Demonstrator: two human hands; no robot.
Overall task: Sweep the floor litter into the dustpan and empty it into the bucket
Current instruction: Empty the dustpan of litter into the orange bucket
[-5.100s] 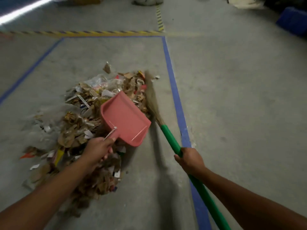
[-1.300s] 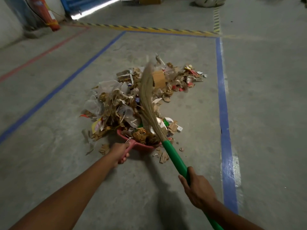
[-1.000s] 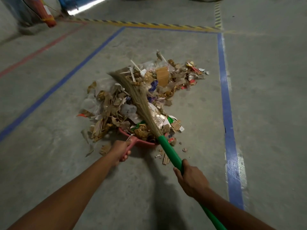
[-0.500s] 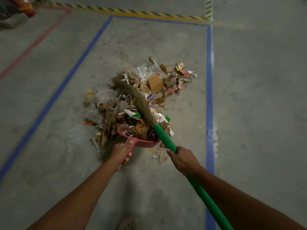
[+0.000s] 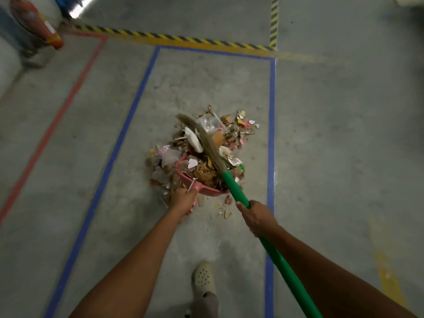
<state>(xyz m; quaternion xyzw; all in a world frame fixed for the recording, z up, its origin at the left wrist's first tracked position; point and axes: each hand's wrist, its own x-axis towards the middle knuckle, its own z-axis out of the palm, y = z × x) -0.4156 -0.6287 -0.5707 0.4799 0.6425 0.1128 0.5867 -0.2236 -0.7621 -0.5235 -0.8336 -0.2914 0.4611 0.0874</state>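
Litter (image 5: 238, 134) lies in a heap on the floor, between two blue lines (image 5: 271, 134). The red dustpan (image 5: 211, 192) sits at the near edge of the heap, full of scraps. The left grip (image 5: 183, 200) is curled tight round the dustpan's handle. The right grip (image 5: 257, 216), a bit nearer than the heap, is wrapped round the green broom (image 5: 234, 187). The broom's brush end lies across the heap.

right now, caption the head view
Left hand grips a red dustpan heaped with litter; right hand grips the green-handled broom over it.
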